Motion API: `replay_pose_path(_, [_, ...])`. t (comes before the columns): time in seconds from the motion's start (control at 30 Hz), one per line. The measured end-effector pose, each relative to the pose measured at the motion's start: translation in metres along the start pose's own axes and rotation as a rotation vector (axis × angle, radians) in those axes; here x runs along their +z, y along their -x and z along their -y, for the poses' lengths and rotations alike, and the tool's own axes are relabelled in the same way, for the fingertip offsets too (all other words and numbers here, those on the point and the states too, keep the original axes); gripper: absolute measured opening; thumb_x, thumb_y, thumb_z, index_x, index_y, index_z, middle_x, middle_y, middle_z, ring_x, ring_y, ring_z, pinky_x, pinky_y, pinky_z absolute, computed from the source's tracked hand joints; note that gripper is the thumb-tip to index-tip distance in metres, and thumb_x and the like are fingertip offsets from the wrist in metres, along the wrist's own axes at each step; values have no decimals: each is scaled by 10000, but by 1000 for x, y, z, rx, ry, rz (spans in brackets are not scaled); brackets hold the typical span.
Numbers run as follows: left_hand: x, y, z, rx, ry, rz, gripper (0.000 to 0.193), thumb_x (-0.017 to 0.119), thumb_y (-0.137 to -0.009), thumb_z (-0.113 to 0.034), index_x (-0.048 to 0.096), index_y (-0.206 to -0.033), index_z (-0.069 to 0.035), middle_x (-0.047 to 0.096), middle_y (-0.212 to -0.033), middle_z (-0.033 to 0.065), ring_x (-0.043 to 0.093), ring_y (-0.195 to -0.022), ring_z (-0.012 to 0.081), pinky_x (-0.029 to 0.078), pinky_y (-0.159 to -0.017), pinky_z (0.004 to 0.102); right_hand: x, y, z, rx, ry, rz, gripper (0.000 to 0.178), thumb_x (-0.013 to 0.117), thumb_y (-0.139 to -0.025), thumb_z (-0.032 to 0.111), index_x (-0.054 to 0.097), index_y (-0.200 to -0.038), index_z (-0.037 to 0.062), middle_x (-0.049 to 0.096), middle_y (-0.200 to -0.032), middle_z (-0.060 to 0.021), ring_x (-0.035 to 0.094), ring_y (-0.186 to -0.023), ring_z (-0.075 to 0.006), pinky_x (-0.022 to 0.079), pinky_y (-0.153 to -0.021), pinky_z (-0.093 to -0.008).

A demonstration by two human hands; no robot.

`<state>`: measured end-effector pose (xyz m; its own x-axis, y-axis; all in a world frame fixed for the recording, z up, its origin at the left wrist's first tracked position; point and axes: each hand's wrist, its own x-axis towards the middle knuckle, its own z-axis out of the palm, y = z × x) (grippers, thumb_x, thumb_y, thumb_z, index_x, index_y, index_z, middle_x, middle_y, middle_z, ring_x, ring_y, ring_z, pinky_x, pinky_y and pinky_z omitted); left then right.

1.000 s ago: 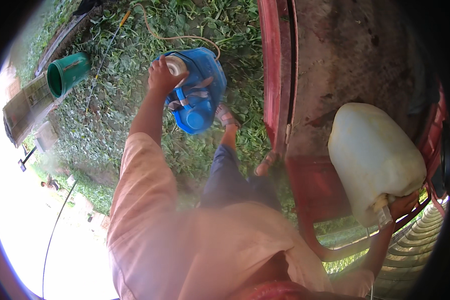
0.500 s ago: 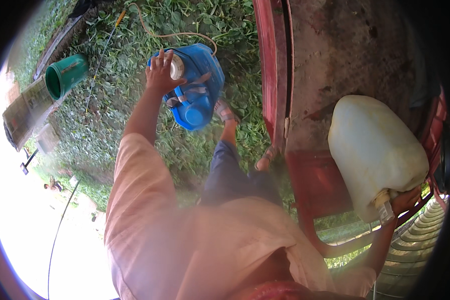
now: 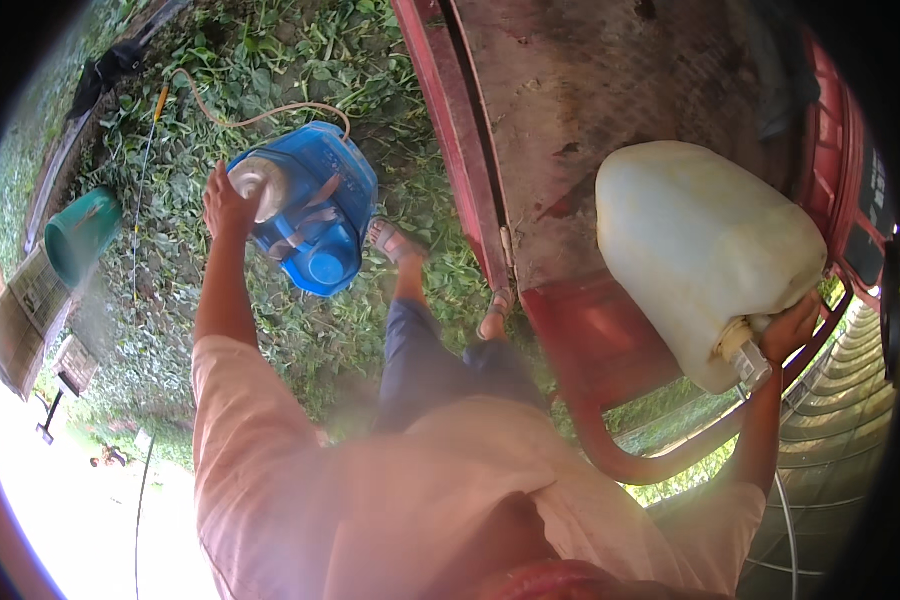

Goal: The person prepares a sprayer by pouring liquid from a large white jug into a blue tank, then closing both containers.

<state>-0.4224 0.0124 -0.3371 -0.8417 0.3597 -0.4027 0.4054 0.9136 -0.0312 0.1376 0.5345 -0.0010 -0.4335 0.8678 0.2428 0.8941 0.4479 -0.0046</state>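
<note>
A blue backpack sprayer tank (image 3: 345,185) with straps stands on the leafy ground, left of my feet. My left hand (image 3: 230,208) reaches down to its round whitish lid (image 3: 262,188), fingers along the left edge and thumb across the top. A large, cloudy white jerrycan (image 3: 705,250) lies on its side at the right, on the red metal bed. At its near end my right hand (image 3: 792,328) is wrapped round the handle, partly hidden by the can. Beside that hand, a clear plastic piece (image 3: 750,365) sits at the can's neck.
A spray wand (image 3: 148,165) and its beige hose (image 3: 260,118) lie beside the tank. Farther left is a green bucket (image 3: 82,235) near a printed sack (image 3: 25,315). The rusty red vehicle bed (image 3: 570,100) borders my right side, with a bent red rail (image 3: 660,465) close to me.
The view has shifted, so tank and jerrycan appear lower or farther left. My left hand has moved from spread over the tank's top to the lid's left edge. My right hand keeps its hold.
</note>
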Motion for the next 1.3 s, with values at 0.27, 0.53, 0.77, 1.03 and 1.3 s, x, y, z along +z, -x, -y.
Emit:
replay_pose_path(0.27, [21, 0, 8, 201, -40, 102, 1168, 735, -571, -629, 192, -1464, -107, 326, -1401, 242, 327, -1283, 411, 352, -1013, 487, 10, -2, -83, -147, 112, 35, 483, 402, -973, 351, 547, -1173, -64, 590, -1118, -207, 558, -1007, -290, 448, -867, -376])
replay_pose_path(0.53, [34, -26, -2, -887, 560, 356, 1315, 631, -564, -808, 121, -1432, 38, 311, -1387, 304, 452, -1202, 422, 484, -871, 461, 10, -17, -42, -18, 178, 3, 421, 411, -936, 271, 569, -1151, -54, 579, -1163, -247, 556, -1066, -374, 426, -945, -410])
replay_pose_path(0.77, [44, -13, 54, -243, 201, 247, 1095, 571, -665, -784, 242, -1452, -98, 373, -1401, 203, 498, -1166, 360, 436, -923, 474, -12, -29, -1, -380, 264, 45, 331, 436, -893, 127, 526, -1147, -65, 520, -1165, -279, 503, -1063, -429, 397, -958, -438])
replay_pose_path(1.03, [-7, -4, 10, 560, -357, 163, 1124, 784, -600, -536, 125, -1477, -293, 189, -1504, 119, 273, -1335, 350, 317, -1032, 530, -11, -20, 30, -229, 211, 43, 496, 381, -967, 332, 488, -1232, -74, 491, -1258, -296, 475, -1153, -411, 370, -987, -404])
replay_pose_path(1.3, [24, -10, -1, -772, 668, 203, 1268, 729, -551, -692, 106, -1449, -51, 362, -1348, 231, 488, -1124, 378, 444, -853, 498, -13, -30, -21, -445, 252, 86, 261, 471, -909, 68, 544, -1117, -73, 542, -1141, -268, 549, -1026, -392, 439, -915, -410])
